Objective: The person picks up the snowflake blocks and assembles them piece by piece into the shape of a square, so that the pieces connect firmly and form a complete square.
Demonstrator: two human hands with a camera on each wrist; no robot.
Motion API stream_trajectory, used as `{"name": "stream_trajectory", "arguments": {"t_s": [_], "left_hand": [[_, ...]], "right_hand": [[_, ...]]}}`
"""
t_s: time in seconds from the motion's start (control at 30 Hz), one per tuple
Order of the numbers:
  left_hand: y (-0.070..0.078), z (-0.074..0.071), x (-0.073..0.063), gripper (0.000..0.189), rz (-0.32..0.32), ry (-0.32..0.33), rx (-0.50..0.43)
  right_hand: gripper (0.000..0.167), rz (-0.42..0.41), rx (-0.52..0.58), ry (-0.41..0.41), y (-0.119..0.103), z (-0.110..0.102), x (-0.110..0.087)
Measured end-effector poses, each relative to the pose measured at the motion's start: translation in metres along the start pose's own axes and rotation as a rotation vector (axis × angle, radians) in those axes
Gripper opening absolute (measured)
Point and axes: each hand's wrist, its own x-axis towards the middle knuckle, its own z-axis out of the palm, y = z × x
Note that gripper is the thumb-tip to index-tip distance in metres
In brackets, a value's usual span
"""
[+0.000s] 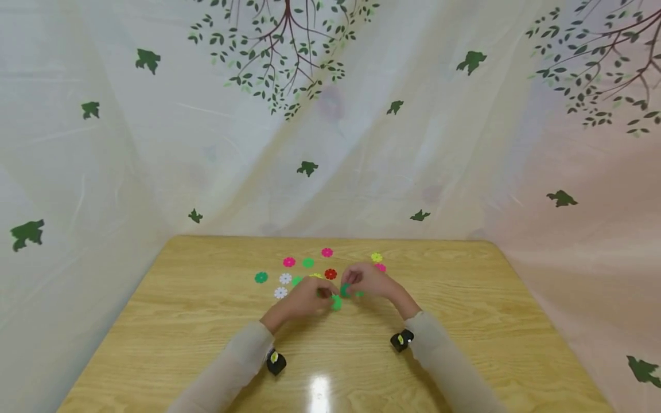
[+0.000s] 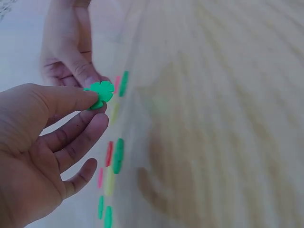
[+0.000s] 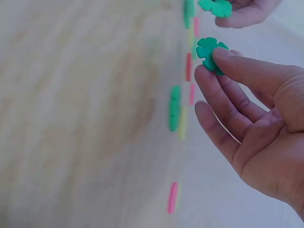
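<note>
My left hand [image 1: 308,297] pinches a light green flower-shaped plastic disc [image 2: 103,90] between thumb and fingers, its notched petals facing out. Just to the right, my right hand [image 1: 370,280] holds a darker green flower-shaped disc [image 3: 206,51] by its edge, thumb on one face and index finger behind. The two discs are held close together above the table, with a small gap between them in the right wrist view. In the left wrist view the darker disc is hidden behind my left hand and the light green one.
Several flower discs lie flat on the wooden table [image 1: 206,321] beyond my hands, among them a red one [image 1: 330,274], a white one [image 1: 280,292], a dark green one [image 1: 261,277] and a yellow one [image 1: 376,257]. A leaf-printed cloth [image 1: 248,172] hangs behind the table.
</note>
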Motion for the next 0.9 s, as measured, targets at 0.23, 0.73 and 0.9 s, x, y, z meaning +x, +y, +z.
{"name": "stream_trajectory", "arguments": {"t_s": [0.23, 0.73, 0.9], "left_hand": [[-0.001, -0.023, 0.012, 0.021, -0.029, 0.171, -0.162], [0.011, -0.045, 0.019, 0.026, -0.173, 0.356, -0.528], [0.015, -0.049, 0.021, 0.031, -0.177, 0.373, -0.593]], "right_hand": [[0.012, -0.083, 0.065, 0.157, -0.004, -0.013, 0.011], [0.009, -0.184, 0.253, 0.393, -0.035, -0.017, 0.022], [0.009, -0.193, 0.246, 0.429, -0.038, -0.017, 0.025]]}}
